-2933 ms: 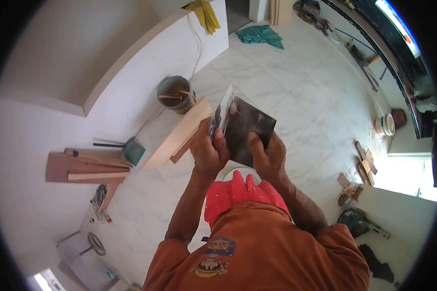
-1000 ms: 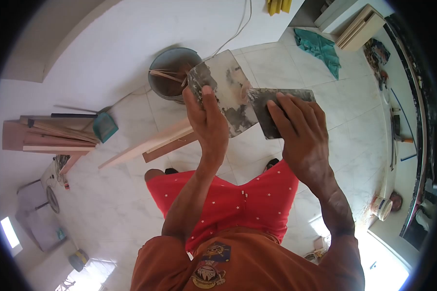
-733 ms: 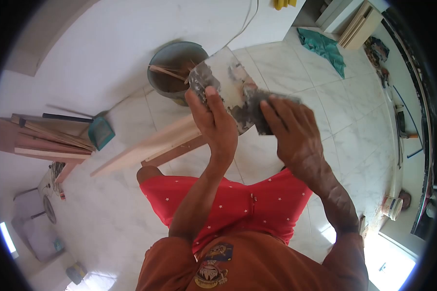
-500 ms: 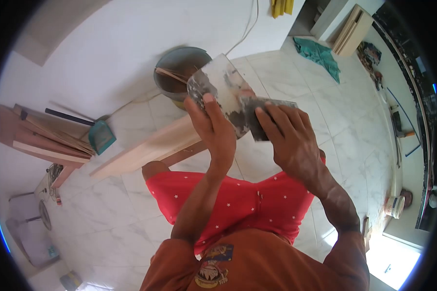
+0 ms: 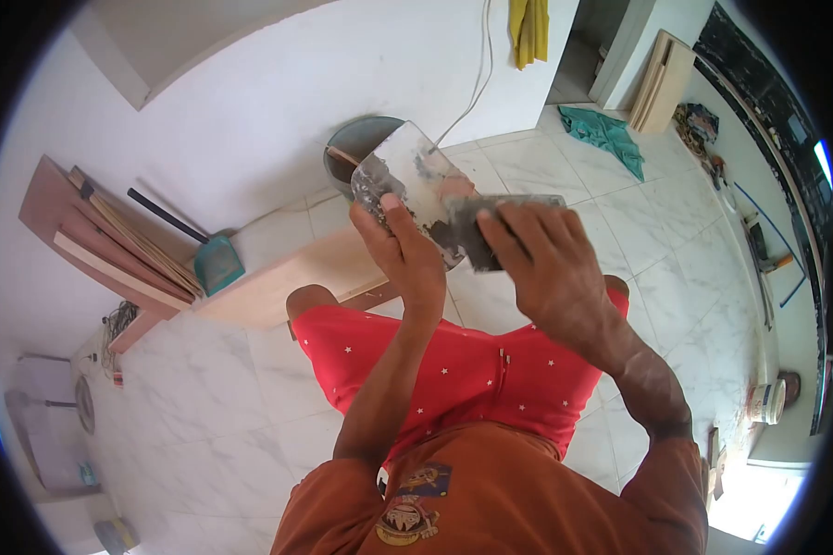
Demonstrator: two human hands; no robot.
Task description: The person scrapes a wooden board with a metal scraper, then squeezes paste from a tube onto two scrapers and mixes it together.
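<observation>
My left hand (image 5: 412,264) holds up a pale, flat plate (image 5: 415,162) with rounded corners, its thumb on the face and dark grey smears around it. Against the plate's right edge lies a dark, flat, rectangular scraper (image 5: 467,227), gripped by my right hand (image 5: 551,264) with the fingers over its top. The scraper overlaps a smeared patch near the plate's lower right. Both tools are raised in front of my red shorts (image 5: 444,370).
Behind the plate stands a grey bucket (image 5: 370,134) with a stick in it. A wooden board (image 5: 287,277) stretches left of my knees, near a teal dustpan (image 5: 219,265) and stacked planks (image 5: 102,240). A green cloth (image 5: 602,139) lies on the tiled floor.
The view has shifted, so the room sits slightly to the right. The plate and scraper stay together, with the scraper now turned flatter and a little farther left over the plate.
</observation>
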